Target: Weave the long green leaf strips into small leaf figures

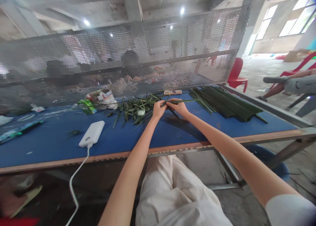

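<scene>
Both my hands are together above the blue tabletop [163, 137], working on a long green leaf strip [189, 101]. My left hand [159, 109] pinches the strip near its folded part, fingers closed. My right hand [179, 107] is closed on the same strip just beside it, and one end sticks out to the right. Another dark strip end [175, 115] hangs below the fingers. How the strips cross between the fingertips is hidden. Left of my hands lies a heap of cut leaf scraps [133, 109]. To the right is a stack of long green leaves [229, 104].
A white power bank [92, 134] with a cable lies at the left. Behind it are a green box [86, 106] and a crumpled bag [107, 99]. A perforated metal screen [153, 55] runs along the back, with people beyond. A red chair [237, 75] and a seated person are at the right.
</scene>
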A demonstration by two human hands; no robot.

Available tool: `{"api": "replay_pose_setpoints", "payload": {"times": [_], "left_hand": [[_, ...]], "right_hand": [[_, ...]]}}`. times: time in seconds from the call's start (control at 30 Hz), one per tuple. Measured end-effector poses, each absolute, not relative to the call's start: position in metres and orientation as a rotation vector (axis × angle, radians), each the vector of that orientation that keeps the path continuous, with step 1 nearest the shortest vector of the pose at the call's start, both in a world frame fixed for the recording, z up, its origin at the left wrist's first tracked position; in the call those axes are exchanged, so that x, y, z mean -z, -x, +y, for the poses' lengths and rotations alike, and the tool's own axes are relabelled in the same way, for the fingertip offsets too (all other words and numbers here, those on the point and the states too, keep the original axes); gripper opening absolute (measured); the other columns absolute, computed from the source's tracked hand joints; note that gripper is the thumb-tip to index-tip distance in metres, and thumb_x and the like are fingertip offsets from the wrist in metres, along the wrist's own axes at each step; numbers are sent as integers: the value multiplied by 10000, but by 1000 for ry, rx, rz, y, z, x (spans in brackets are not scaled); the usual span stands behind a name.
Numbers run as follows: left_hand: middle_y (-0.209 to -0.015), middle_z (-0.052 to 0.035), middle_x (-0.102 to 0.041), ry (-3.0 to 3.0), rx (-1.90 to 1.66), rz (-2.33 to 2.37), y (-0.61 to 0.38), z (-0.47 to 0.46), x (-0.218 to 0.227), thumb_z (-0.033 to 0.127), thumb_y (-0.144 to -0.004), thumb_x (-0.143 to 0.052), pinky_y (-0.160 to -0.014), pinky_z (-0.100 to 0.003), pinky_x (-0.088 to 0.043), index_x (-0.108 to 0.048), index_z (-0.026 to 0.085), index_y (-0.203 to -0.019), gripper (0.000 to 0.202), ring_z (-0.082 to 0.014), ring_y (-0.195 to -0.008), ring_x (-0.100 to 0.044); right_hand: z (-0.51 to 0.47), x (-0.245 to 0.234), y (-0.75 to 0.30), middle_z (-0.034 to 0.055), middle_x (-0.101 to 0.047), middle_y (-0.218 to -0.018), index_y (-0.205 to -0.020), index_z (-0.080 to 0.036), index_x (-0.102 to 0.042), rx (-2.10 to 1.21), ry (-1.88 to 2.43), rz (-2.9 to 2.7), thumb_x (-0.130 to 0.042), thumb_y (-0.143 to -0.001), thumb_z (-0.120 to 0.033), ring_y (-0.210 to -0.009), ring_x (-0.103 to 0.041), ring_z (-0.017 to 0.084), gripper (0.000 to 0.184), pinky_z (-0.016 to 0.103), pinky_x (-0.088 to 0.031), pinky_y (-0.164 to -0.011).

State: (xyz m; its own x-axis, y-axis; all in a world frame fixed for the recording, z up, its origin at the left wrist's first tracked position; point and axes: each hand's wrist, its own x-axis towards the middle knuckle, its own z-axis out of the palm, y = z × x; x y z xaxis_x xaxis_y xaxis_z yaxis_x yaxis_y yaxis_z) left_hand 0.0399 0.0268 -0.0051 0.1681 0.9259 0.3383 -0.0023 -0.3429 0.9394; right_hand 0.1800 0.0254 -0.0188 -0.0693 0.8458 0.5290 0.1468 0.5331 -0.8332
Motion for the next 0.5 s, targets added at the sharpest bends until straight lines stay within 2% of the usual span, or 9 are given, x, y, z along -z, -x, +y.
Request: {"api": "replay_pose_setpoints", "payload": {"times": [0.1, 0.23, 0.33, 0.5], "left_hand": [[-712, -24, -705, -1493, -1255, 876, -39, 23, 0, 101, -651, -671, -844, -343, -530, -714, 149, -746, 115, -213, -836, -682], [-769, -56, -741, -1340, -1182, 790, -37, 21, -6, 214, -705, -713, -869, -371, -531, -737, 138, -791, 117, -243, -916, -696], [-736, -57, -740, -1266, -1171, 820, -35, 23, -7, 237, -709, -754, -876, -365, -530, -738, 127, -790, 137, -230, -894, -705], [-726, -59, -741, -1236, -1132, 834, -31, 25, -7, 209, -667, -807, -903, -355, -519, -734, 119, -741, 138, -222, -892, -707]], "right_hand": [[29, 19, -184, -3, -531, -569, -787, -160, -645, -736, 871, -1574, -631, -747, -528, -552, -497, 129, 371, 271, -426, -539], [35, 20, -188, -11, -493, -553, -798, -167, -631, -766, 858, -1614, -594, -782, -560, -538, -461, 126, 395, 269, -393, -522], [38, 21, -189, -14, -465, -530, -697, -181, -591, -752, 868, -1667, -584, -800, -557, -505, -433, 117, 390, 273, -387, -509], [37, 21, -189, -5, -460, -480, -538, -209, -485, -707, 919, -1692, -559, -807, -602, -467, -424, 115, 481, 284, -380, -504]]}}
